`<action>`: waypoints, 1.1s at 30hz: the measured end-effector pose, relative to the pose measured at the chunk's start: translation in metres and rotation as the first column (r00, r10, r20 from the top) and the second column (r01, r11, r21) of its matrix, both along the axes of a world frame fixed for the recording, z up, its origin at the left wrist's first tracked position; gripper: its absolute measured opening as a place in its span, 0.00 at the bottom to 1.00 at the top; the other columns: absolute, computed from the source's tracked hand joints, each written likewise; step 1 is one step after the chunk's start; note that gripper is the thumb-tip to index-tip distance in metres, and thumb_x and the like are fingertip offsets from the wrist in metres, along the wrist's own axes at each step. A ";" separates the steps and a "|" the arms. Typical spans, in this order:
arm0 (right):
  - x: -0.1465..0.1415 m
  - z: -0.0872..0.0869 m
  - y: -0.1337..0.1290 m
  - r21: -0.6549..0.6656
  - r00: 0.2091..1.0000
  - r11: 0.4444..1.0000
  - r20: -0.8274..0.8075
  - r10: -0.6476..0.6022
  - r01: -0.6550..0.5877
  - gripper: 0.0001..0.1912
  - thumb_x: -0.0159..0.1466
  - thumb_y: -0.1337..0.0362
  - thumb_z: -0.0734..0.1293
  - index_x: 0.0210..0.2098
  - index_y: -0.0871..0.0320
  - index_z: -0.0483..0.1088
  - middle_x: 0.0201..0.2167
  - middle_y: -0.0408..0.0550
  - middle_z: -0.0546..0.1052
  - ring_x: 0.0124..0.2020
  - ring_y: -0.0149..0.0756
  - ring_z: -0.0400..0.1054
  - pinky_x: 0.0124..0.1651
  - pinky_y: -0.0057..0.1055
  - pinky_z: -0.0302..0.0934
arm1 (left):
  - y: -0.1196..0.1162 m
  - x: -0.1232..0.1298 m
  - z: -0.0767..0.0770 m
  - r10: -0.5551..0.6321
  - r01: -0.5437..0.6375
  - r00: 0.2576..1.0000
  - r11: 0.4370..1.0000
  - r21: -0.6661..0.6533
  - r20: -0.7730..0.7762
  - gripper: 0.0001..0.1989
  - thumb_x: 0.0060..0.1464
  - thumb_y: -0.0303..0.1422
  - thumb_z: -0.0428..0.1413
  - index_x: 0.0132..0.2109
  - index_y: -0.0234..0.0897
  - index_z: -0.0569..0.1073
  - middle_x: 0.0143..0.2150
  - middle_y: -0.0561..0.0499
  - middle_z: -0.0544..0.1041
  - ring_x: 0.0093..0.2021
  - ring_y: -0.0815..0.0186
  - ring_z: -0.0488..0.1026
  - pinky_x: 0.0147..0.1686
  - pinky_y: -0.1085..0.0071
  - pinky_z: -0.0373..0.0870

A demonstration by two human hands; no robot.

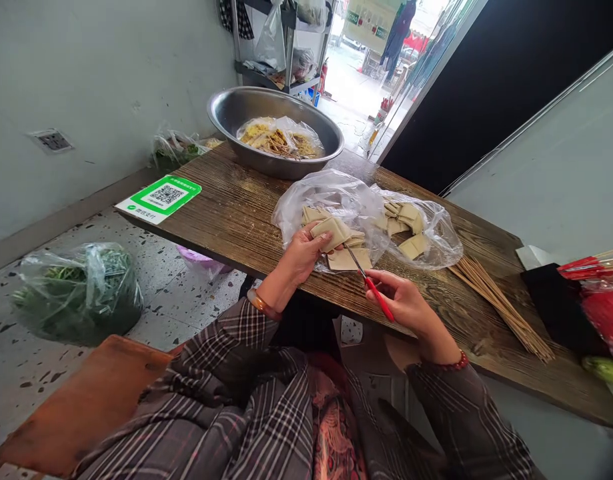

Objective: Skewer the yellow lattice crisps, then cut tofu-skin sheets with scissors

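My left hand (pixel 305 252) pinches a folded stack of beige tofu sheets (pixel 332 231) above the table's near edge. In my right hand (pixel 399 298) is a pair of red-handled scissors (pixel 379 298), its thin metal blades pointing up and left to the sheets' lower edge. Whether the blades are apart is too small to tell. Beneath my left hand a flat beige sheet (pixel 349 259) lies at the mouth of a clear plastic bag (pixel 306 193) with more sheets inside. Right of it, a second clear bag (pixel 443 233) holds several cut pieces (pixel 413 247).
A large metal basin (pixel 221 113) with bagged yellow food stands at the far end of the wooden table (pixel 236 220). Wooden skewers (pixel 506 310) lie to the right, near red packages (pixel 606 307). A green QR card (pixel 161 197) is at left; bagged greens (pixel 81 293) sit on the floor.
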State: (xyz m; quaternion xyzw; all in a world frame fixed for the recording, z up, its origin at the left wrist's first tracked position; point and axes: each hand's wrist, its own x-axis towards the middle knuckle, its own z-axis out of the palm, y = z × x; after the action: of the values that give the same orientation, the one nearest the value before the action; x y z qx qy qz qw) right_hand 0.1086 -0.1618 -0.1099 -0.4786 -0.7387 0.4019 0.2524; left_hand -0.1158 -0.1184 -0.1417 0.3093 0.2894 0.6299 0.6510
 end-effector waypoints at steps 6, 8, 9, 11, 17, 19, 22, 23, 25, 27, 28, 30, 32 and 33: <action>-0.008 -0.004 0.006 -0.087 0.995 0.996 -0.092 -0.035 0.027 0.28 0.56 0.47 0.72 0.50 0.57 0.77 0.33 0.48 0.76 0.30 0.33 0.66 0.31 0.31 0.65 | -0.001 0.002 0.001 -0.053 0.053 0.998 0.998 -0.018 0.029 0.25 0.39 0.36 0.70 0.44 0.33 0.72 0.37 0.49 0.79 0.31 0.65 0.78 0.32 0.71 0.71; -0.010 -0.004 0.007 -0.126 0.991 0.992 -0.122 -0.045 0.029 0.30 0.55 0.46 0.73 0.50 0.58 0.76 0.33 0.48 0.76 0.29 0.32 0.66 0.32 0.31 0.65 | -0.002 0.002 0.001 -0.081 0.082 0.996 0.996 -0.020 0.037 0.24 0.39 0.36 0.70 0.42 0.32 0.72 0.36 0.50 0.78 0.30 0.66 0.78 0.32 0.71 0.72; -0.011 -0.003 0.008 -0.145 0.989 0.989 -0.140 -0.049 0.028 0.31 0.55 0.45 0.73 0.51 0.58 0.76 0.34 0.49 0.76 0.29 0.32 0.66 0.32 0.31 0.66 | -0.002 0.002 0.002 -0.095 0.096 0.995 0.995 -0.020 0.040 0.23 0.39 0.36 0.71 0.41 0.32 0.72 0.35 0.50 0.78 0.30 0.66 0.78 0.33 0.71 0.73; -0.013 -0.001 0.007 -0.175 0.982 0.984 -0.179 -0.062 0.030 0.32 0.55 0.45 0.73 0.52 0.59 0.75 0.35 0.49 0.76 0.30 0.32 0.66 0.33 0.31 0.66 | -0.003 0.003 0.002 -0.109 0.110 0.993 0.994 -0.021 0.042 0.22 0.39 0.35 0.71 0.39 0.32 0.72 0.34 0.49 0.78 0.30 0.66 0.78 0.33 0.71 0.74; -0.016 0.003 0.005 -0.280 0.958 0.959 -0.257 -0.125 0.050 0.33 0.52 0.44 0.75 0.50 0.58 0.76 0.33 0.47 0.75 0.28 0.30 0.66 0.30 0.29 0.65 | -0.003 0.004 -0.001 -0.151 0.151 0.988 0.989 -0.008 0.036 0.18 0.40 0.34 0.70 0.36 0.32 0.73 0.34 0.51 0.77 0.30 0.69 0.75 0.31 0.71 0.76; -0.016 0.004 0.004 -0.310 0.952 0.950 -0.273 -0.137 0.048 0.33 0.52 0.44 0.75 0.50 0.59 0.75 0.33 0.47 0.75 0.27 0.29 0.66 0.28 0.28 0.63 | -0.003 0.004 -0.002 -0.165 0.165 0.986 0.986 0.004 0.037 0.18 0.40 0.35 0.70 0.36 0.32 0.73 0.33 0.51 0.77 0.29 0.70 0.74 0.30 0.72 0.75; -0.016 0.005 0.003 -0.308 0.951 0.950 -0.277 -0.140 0.050 0.33 0.53 0.44 0.74 0.50 0.60 0.75 0.33 0.47 0.75 0.26 0.29 0.66 0.26 0.27 0.60 | -0.003 0.003 -0.002 -0.177 0.177 0.983 0.984 0.010 0.038 0.18 0.40 0.35 0.70 0.36 0.32 0.73 0.33 0.51 0.77 0.28 0.70 0.74 0.29 0.73 0.74; -0.016 0.005 0.003 -0.302 0.951 0.952 -0.277 -0.139 0.051 0.32 0.54 0.44 0.74 0.49 0.60 0.75 0.32 0.47 0.74 0.26 0.29 0.66 0.26 0.26 0.59 | -0.003 0.003 -0.002 -0.179 0.179 0.983 0.984 0.008 0.039 0.19 0.40 0.35 0.70 0.36 0.32 0.73 0.33 0.51 0.77 0.29 0.70 0.74 0.29 0.73 0.74; -0.016 0.005 0.002 -0.293 0.952 0.954 -0.272 -0.139 0.055 0.31 0.55 0.44 0.73 0.49 0.61 0.75 0.31 0.47 0.74 0.26 0.29 0.65 0.26 0.26 0.58 | -0.003 0.003 -0.001 -0.182 0.182 0.983 0.983 -0.001 0.038 0.19 0.40 0.35 0.70 0.37 0.31 0.73 0.33 0.51 0.77 0.30 0.70 0.74 0.29 0.73 0.75; -0.016 0.005 0.001 -0.291 0.953 0.955 -0.267 -0.143 0.062 0.31 0.55 0.44 0.73 0.49 0.61 0.75 0.31 0.47 0.73 0.25 0.28 0.64 0.24 0.26 0.56 | -0.004 0.003 0.000 -0.181 0.182 0.983 0.983 -0.011 0.041 0.19 0.40 0.34 0.70 0.37 0.31 0.74 0.33 0.51 0.76 0.31 0.69 0.75 0.29 0.73 0.75; -0.017 0.004 0.001 -0.290 0.952 0.955 -0.268 -0.147 0.066 0.31 0.55 0.44 0.73 0.49 0.61 0.75 0.31 0.47 0.73 0.24 0.28 0.63 0.23 0.26 0.55 | -0.004 0.003 0.000 -0.180 0.181 0.983 0.983 -0.014 0.043 0.19 0.39 0.34 0.70 0.37 0.31 0.74 0.33 0.51 0.76 0.31 0.69 0.75 0.29 0.73 0.75; -0.016 0.003 0.000 -0.291 0.950 0.954 -0.269 -0.158 0.077 0.32 0.54 0.45 0.74 0.50 0.61 0.75 0.30 0.46 0.73 0.23 0.27 0.62 0.22 0.26 0.55 | -0.004 0.003 0.000 -0.180 0.180 0.983 0.983 -0.014 0.047 0.19 0.40 0.34 0.70 0.37 0.31 0.73 0.33 0.52 0.76 0.30 0.70 0.74 0.29 0.73 0.75; -0.015 0.002 0.000 -0.291 0.947 0.952 -0.270 -0.171 0.089 0.32 0.53 0.46 0.75 0.49 0.61 0.75 0.28 0.44 0.72 0.22 0.27 0.61 0.22 0.25 0.54 | -0.004 0.003 0.000 -0.182 0.183 0.982 0.983 -0.009 0.043 0.18 0.40 0.33 0.70 0.37 0.31 0.73 0.33 0.52 0.76 0.30 0.71 0.74 0.29 0.73 0.75; -0.015 0.001 0.001 -0.292 0.947 0.952 -0.270 -0.175 0.093 0.32 0.53 0.46 0.75 0.49 0.62 0.76 0.26 0.43 0.71 0.21 0.26 0.60 0.21 0.25 0.54 | -0.003 0.003 -0.001 -0.185 0.186 0.982 0.983 -0.008 0.038 0.18 0.40 0.33 0.70 0.37 0.31 0.73 0.33 0.52 0.75 0.30 0.71 0.73 0.29 0.73 0.75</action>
State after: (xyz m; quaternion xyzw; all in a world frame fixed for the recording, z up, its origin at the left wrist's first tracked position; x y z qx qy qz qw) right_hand 0.0937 -0.1613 -0.1089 -0.4937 -0.5955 0.5488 0.3170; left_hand -0.1130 -0.1219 -0.1428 0.3194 0.2509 0.5704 0.7139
